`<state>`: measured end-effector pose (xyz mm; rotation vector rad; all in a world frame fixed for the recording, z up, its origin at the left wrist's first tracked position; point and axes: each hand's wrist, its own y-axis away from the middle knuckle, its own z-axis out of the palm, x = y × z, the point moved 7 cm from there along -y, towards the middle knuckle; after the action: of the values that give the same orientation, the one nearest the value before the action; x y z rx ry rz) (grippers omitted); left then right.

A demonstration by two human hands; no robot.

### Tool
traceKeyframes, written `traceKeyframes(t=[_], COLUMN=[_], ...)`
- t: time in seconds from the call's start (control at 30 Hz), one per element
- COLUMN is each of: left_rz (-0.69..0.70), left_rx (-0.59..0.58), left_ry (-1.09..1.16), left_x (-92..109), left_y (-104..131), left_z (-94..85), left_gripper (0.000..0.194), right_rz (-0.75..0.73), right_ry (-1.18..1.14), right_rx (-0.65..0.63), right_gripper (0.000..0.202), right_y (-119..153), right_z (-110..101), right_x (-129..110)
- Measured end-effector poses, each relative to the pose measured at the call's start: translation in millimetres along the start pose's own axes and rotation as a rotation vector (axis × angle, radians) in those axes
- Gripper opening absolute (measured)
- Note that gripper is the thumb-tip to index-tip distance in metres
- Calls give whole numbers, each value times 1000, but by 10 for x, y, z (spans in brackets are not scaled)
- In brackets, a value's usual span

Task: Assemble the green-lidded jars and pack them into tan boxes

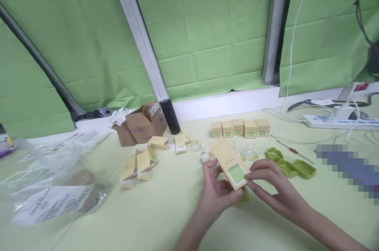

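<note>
A flat, pale yellow cardboard box with a green square near its lower end is tilted in front of me, above the table. My left hand grips it from the left and below, thumb along the bottom edge. On the other side, my right hand pinches its lower right corner between thumb and fingers. Part of a green item shows beneath my hands, mostly hidden. Behind the box lie clear plastic containers, partly covered by it. Several green dishes sit right of my right hand.
Several small folded boxes stand in a row at the back. Opened boxes lie left, near a brown carton and a black cylinder. A plastic bag is far left; a screwdriver and power strip are right.
</note>
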<state>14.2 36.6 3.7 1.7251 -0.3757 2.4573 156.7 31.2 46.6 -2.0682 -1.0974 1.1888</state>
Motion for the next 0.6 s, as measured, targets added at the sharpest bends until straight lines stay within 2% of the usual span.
traceKeyframes(t=[0.07, 0.2, 0.27, 0.33, 0.4, 0.5, 0.6], left_rz=[43, 127, 115, 99, 106, 124, 138], left_rx=[-24, -160, -157, -106, -64, -37, 30], left_ry=[-61, -179, -230, -304, -380, -442, -417], left_x=[50, 207, 244, 244, 214, 122, 104], left_y=[-8, -82, -134, -157, -131, -44, -5], left_z=[-14, 47, 59, 42, 15, -44, -141], left_gripper=[67, 68, 62, 53, 47, 50, 51], right_rz=[53, 286, 343, 348, 339, 267, 239], right_ry=[-92, -280, -296, -295, -284, -227, -209], right_rx=[0, 49, 15, -9, 3, -48, -125], right_gripper=[22, 36, 29, 21, 21, 30, 26], right_y=[-15, -52, -70, -79, -74, -69, -62], right_z=[2, 9, 40, 51, 29, 20, 40], right_x=[22, 195, 261, 295, 307, 243, 189])
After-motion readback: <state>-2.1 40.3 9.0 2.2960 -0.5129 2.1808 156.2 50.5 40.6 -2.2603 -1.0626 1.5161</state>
